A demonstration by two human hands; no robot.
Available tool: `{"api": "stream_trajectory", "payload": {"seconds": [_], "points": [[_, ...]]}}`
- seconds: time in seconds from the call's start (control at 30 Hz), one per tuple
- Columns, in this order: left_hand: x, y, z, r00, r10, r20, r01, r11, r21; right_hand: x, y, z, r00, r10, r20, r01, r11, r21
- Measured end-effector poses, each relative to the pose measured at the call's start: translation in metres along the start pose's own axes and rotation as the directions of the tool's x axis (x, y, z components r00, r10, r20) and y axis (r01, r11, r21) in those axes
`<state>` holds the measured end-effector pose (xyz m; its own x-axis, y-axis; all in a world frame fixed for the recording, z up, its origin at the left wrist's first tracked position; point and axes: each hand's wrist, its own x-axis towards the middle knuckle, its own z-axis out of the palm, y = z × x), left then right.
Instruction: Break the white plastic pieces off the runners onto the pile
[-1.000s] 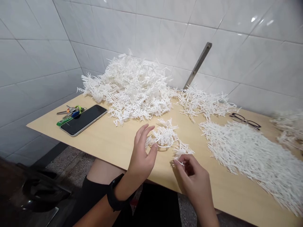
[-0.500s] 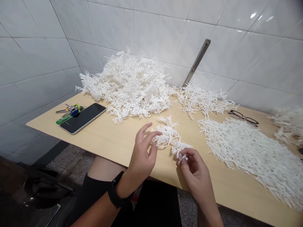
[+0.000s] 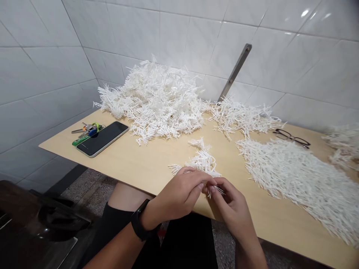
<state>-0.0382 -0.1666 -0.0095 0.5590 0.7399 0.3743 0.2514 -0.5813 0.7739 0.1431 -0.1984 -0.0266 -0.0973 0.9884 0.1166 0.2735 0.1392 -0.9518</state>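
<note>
My left hand [image 3: 181, 194] and my right hand [image 3: 231, 203] meet at the near edge of the wooden table [image 3: 146, 164]. Both pinch one small white branched plastic strip [image 3: 215, 189] between thumb and fingertips. A small cluster of the same white pieces [image 3: 200, 160] lies just beyond my fingers. My left wrist wears a black band [image 3: 138, 226].
A big heap of tangled white pieces [image 3: 157, 99] sits at the back, a smaller pile [image 3: 242, 117] beside it, a flat spread [image 3: 300, 179] at right. A phone [image 3: 102, 139] and keys [image 3: 88, 130] lie at left, glasses [image 3: 291, 137] at the back right.
My left hand left the small cluster and came down and right to join the right hand. Both hands now pinch the strip the right hand was holding.
</note>
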Motion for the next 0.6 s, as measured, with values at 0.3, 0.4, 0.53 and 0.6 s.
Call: {"api": "stream_trajectory", "payload": {"seconds": [0.3,0.4,0.53,0.6], "points": [[0.0023,0.0006,-0.0041,0.998,-0.046,0.037,0.049,0.995,-0.085,-0.0013,0.0034,-0.0017,1.000,-0.004,0.004,0.004,1.000,-0.027],[0.0015,0.0014,-0.0054,0.997,-0.048,0.054,0.054,0.992,-0.117,-0.0024,0.0025,-0.0010,1.000,-0.009,0.006,0.009,1.000,0.017],[0.0007,0.0023,-0.0054,0.997,-0.058,0.052,0.063,0.993,-0.103,-0.0040,0.0025,0.0007,0.995,0.007,-0.099,0.009,0.986,0.166],[0.0013,0.0022,-0.0042,0.994,-0.028,0.102,0.035,0.997,-0.062,-0.0041,0.0036,0.0014,0.980,0.035,-0.196,0.011,0.973,0.231]]}}
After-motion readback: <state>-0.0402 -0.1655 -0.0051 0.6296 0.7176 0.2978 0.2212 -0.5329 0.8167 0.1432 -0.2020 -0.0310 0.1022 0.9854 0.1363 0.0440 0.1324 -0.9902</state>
